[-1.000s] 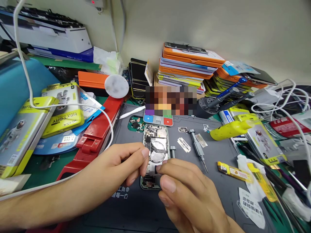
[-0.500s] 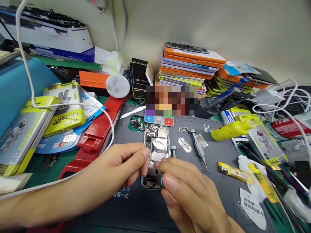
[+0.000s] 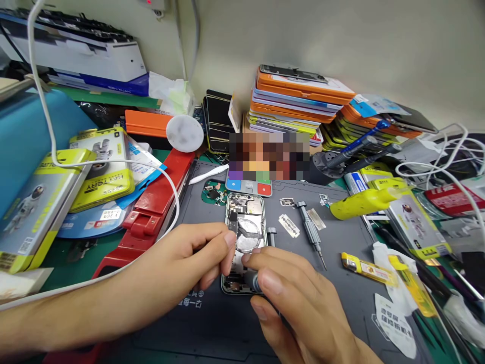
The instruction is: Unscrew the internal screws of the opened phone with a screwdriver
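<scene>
An opened phone [image 3: 248,235] lies on the dark grey mat, its metal shield, small parts and a round silvery patch exposed. My left hand [image 3: 204,255] is closed at the phone's left edge, thumb and fingertips against its frame. Over the lower right part of the phone hovers my right hand [image 3: 303,298], thumb and forefinger apart. Beside these fingers shows a small blue-grey rounded piece [image 3: 256,282], too blurred to name. The grey cap of a screwdriver [image 3: 272,232] pokes out past the right hand; the hand hides its rest.
To the right lie a razor blade [image 3: 289,225], a grey screwdriver [image 3: 312,235], a yellow bottle [image 3: 358,203] and a yellow cutter [image 3: 367,269]. A red clamp-like tool [image 3: 151,202] and yellow battery boxes [image 3: 100,187] stand left. A white cable [image 3: 170,184] loops near my left arm.
The right forefinger and thumb have spread slightly, and the blue-grey piece shows a little farther right. My left hand stays at the phone's edge.
</scene>
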`<state>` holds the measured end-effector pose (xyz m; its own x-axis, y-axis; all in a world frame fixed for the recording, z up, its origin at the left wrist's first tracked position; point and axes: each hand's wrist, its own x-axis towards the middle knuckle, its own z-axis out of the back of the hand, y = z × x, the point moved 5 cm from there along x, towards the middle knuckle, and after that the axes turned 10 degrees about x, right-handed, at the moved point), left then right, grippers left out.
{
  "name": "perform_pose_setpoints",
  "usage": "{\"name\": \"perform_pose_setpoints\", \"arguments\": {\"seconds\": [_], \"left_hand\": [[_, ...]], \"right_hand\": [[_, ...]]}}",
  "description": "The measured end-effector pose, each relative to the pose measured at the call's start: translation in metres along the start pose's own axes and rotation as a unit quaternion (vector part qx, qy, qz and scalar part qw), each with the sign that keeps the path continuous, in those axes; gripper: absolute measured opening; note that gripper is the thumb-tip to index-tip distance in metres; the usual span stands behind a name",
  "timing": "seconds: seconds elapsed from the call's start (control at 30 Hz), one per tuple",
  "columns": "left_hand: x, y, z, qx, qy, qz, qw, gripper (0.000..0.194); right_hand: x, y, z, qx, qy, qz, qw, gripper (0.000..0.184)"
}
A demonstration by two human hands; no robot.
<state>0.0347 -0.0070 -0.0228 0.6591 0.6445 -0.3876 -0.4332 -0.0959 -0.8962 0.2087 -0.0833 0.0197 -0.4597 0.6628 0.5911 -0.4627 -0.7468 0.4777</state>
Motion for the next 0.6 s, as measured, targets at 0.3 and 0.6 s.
{"name": "perform_pose_setpoints", "arguments": {"seconds": [0.3,0.6], "left_hand": [[-0.0002,-0.0014,0.0015,0.008,-0.003,-0.009,1.000,0.060],[-0.0002,-0.0010,0.0014,0.010,-0.003,-0.007,1.000,0.060]], "right_hand": [[0.0025,0.0009,-0.0012,-0.007,0.003,-0.001,1.000,0.015],[0.0002,-0.0006,-0.0007,-0.005,0.001,0.003,1.000,0.015]]}}
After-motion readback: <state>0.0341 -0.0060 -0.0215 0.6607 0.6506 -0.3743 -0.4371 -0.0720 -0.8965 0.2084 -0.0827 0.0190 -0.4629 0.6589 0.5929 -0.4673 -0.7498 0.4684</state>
